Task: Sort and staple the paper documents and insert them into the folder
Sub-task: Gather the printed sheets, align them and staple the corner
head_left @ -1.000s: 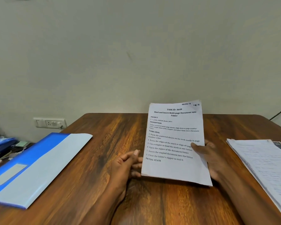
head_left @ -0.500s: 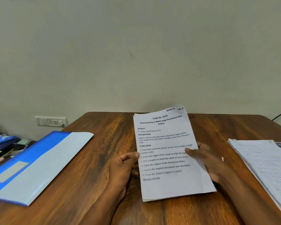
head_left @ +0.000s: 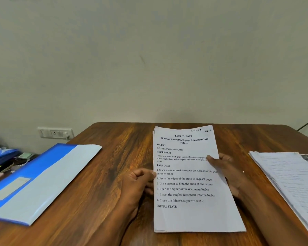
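Wooden bench (head_left: 114, 174), dark brown with a streaked grain, fills the lower half of my view beneath a plain pale wall. Just right of centre I hold a stack of printed sheets (head_left: 192, 215) headed "TASK ID: 3649", lengthwise, its top edge toward twelve o'clock; I cannot tell whether its near edge rests on the wood. My left hand (head_left: 137, 185) sits at the stack's nine o'clock edge, fingers curled and pinching the paper, thumb tip on the margin. My right hand (head_left: 228, 173) grips the three o'clock edge, thumb lying across the printed face, fingers behind the sheets.

At eight o'clock, well apart from the stack, a blue folder (head_left: 36, 181) with a pale front panel lies flat, angled. At three o'clock a second pile of papers (head_left: 290, 183) lies near the bench edge. At ten o'clock, a white wall socket plate (head_left: 55, 133) sits on the wall, with blurred clutter (head_left: 5, 160) below it.
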Motion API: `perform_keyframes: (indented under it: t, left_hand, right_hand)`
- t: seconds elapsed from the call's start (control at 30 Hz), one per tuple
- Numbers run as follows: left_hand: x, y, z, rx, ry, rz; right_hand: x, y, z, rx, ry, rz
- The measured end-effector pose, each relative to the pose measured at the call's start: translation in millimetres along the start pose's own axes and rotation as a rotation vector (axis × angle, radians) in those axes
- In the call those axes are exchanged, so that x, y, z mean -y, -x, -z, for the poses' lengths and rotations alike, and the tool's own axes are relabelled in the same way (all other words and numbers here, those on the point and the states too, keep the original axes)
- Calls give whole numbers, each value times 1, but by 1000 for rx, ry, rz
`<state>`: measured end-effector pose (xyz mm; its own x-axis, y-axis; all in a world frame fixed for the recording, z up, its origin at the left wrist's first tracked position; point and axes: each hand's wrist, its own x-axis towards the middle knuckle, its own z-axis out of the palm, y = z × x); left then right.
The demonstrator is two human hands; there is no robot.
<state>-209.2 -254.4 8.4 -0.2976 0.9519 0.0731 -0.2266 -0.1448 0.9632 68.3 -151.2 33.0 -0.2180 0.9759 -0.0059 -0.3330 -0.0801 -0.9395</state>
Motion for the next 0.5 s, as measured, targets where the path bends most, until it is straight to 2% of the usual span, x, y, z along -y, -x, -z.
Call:
perform_keyframes:
  t: [0.1,0.27,0.5]
  left_hand:
    - [-3,2,-1,1,28,-9]
    - [-4,1,0,-94,29,-38]
    - [-2,2,1,-95,-98,-117]
  right_hand:
    - [1,3,-1,40,43,-11]
    - [0,9,-7,140,96,-87]
    - [2,8,-6,77,136,-22]
